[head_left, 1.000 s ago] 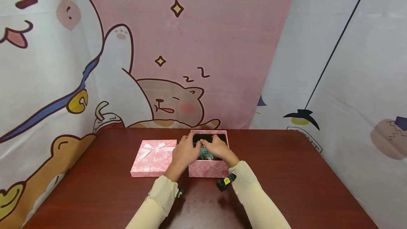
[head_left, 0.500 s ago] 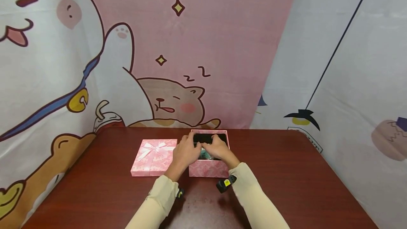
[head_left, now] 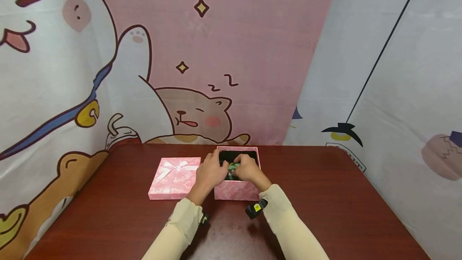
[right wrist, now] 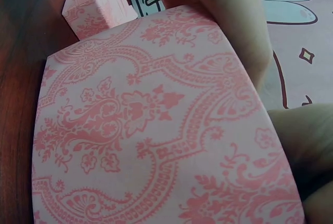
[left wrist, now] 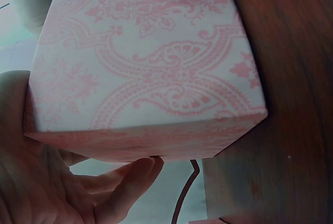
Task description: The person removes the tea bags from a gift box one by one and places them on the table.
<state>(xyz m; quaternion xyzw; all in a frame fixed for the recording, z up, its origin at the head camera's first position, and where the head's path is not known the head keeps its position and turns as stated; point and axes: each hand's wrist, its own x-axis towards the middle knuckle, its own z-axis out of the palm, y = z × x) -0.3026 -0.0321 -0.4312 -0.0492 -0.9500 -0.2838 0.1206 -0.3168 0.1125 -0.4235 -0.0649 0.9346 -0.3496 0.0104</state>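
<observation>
A pink patterned gift box stands uncovered on the table, its inside dark. My left hand grips its left wall, the thumb over the rim and, in the left wrist view, the fingers along the outer side. My right hand reaches over the right wall into the box. Its thumb and forefinger are at a small green thing of unclear kind, lying inside with some darker contents. The right fingertips are mostly hidden, so whether they pinch it is unclear. Only the box's outside shows in the right wrist view.
A pink lid with a white ribbon bow lies left of the box, beside my left hand. The brown table reaches back to a cartoon-printed cloth hanging behind it.
My right hand has drawn slightly back and its fingers have bent down into the box. The green thing looks lighter and differently placed. The left hand keeps its grip on the box.
</observation>
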